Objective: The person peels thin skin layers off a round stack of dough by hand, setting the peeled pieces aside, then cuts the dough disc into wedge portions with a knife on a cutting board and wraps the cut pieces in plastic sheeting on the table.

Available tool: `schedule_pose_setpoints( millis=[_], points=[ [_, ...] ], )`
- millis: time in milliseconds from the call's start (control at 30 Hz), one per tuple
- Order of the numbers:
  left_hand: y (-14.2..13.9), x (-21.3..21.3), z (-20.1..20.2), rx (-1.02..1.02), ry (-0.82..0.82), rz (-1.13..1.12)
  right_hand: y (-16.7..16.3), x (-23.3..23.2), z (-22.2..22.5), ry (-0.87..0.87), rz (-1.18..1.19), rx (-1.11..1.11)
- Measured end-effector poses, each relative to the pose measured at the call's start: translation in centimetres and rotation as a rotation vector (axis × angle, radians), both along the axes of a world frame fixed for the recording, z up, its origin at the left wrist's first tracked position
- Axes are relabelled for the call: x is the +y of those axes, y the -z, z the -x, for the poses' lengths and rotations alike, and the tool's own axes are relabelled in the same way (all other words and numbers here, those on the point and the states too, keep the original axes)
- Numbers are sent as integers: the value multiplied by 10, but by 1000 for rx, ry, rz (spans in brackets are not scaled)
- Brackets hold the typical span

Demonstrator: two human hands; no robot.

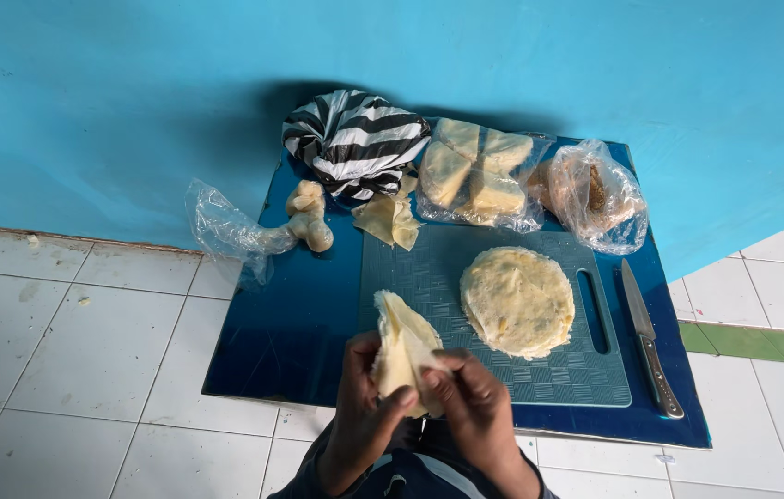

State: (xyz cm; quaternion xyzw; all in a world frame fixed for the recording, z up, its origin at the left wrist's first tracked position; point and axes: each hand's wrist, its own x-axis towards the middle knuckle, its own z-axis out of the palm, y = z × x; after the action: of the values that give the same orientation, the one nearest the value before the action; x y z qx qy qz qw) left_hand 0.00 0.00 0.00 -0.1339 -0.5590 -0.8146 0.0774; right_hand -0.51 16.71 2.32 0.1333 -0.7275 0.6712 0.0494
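My left hand and my right hand both grip a folded pale yellow wrapper sheet, held upright over the near edge of a teal cutting board. A round stack of the same pale sheets lies flat on the board to the right of my hands. A small crumpled piece of sheet lies at the board's far left corner.
The board rests on a shiny blue tray on a white tiled floor against a blue wall. A knife lies at the tray's right. Behind are a striped black-and-white bag, bagged pale blocks, a clear bag and a knobbly pale root.
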Motion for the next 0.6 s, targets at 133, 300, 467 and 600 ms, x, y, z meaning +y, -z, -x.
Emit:
schedule_pose_setpoints(
  millis=[133, 300, 467, 600],
  points=[
    [16, 3, 1, -138, -190, 54, 12, -5, -12, -38, 63, -31],
    [22, 4, -6, 35, -298, 92, 10, -7, -6, 12, 649, -441],
    [17, 11, -17, 177, -323, 198, 4, -9, -19, -17, 178, -151],
    [18, 8, -30, 181, -315, 222, 12, -19, -18, 95, 82, 25]
  ],
)
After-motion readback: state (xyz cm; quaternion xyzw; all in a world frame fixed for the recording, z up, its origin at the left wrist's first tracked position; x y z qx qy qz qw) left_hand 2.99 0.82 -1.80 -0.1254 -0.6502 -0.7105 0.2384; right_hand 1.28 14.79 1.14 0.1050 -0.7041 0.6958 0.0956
